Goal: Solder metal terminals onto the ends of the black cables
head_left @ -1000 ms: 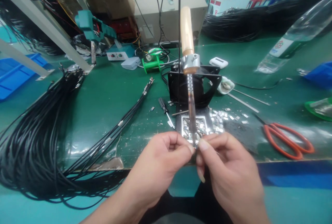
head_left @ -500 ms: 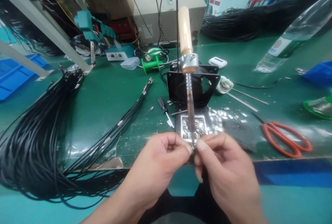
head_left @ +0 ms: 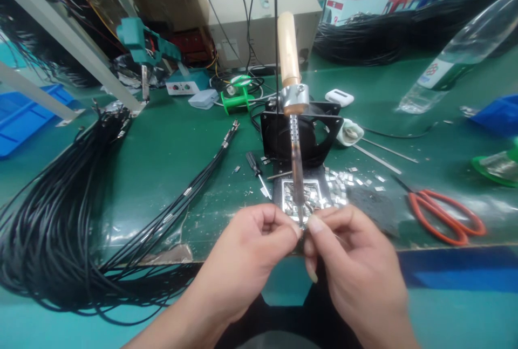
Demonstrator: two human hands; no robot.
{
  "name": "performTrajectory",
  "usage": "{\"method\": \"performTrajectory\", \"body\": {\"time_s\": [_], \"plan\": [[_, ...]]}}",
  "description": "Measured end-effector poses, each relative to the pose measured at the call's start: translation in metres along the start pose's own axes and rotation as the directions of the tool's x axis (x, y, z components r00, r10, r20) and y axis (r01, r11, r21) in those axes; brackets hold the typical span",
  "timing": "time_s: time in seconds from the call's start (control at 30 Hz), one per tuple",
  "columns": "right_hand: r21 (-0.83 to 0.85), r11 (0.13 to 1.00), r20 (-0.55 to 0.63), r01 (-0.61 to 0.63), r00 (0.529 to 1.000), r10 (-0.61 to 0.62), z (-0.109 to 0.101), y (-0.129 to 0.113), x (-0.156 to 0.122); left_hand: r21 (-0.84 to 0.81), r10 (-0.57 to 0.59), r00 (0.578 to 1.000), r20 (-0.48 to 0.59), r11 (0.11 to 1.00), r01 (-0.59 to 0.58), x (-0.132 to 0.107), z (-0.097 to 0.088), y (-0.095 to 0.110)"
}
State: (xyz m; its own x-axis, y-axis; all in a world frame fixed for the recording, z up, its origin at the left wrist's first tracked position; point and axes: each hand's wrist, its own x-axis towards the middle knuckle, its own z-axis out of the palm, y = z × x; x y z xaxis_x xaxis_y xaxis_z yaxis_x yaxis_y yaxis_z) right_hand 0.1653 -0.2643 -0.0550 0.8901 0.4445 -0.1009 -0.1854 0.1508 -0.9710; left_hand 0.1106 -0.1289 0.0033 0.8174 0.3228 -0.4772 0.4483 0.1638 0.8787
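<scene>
A wooden-handled soldering iron hangs tip down on a stand, its tip between my two hands. My left hand is closed in a pinch just left of the tip; what it holds is hidden behind the fingers. Facing it, my right hand pinches at the right of the tip, thumb against forefinger, around something too small to name. Right behind the fingertips lies a white-rimmed tray of small metal pieces, partly covered by the iron and my hands.
Black cables hang over the bench edge at left. A black fan stands behind the iron. A screwdriver lies left of the tray. Red-handled scissors lie at right, near a plastic bottle and a solder spool.
Both hands keep their pinch at the iron's tip, with barely any shift. The bench items stay where they were.
</scene>
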Motion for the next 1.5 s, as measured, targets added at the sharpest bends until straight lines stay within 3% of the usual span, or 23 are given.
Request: {"method": "performTrajectory", "body": {"time_s": [1.1, 1.5], "plan": [[-0.015, 1.000, 0.001, 0.004, 1.000, -0.004, 0.001, 0.001, 0.001, -0.058, 0.037, 0.999, 0.000, 0.998, -0.037, -0.002, 0.003, -0.002], [-0.026, 1.000, 0.002, 0.007, 1.000, -0.007, 0.001, -0.002, 0.001, -0.070, 0.077, 0.997, -0.014, 0.994, -0.078, -0.003, 0.004, -0.011]]}}
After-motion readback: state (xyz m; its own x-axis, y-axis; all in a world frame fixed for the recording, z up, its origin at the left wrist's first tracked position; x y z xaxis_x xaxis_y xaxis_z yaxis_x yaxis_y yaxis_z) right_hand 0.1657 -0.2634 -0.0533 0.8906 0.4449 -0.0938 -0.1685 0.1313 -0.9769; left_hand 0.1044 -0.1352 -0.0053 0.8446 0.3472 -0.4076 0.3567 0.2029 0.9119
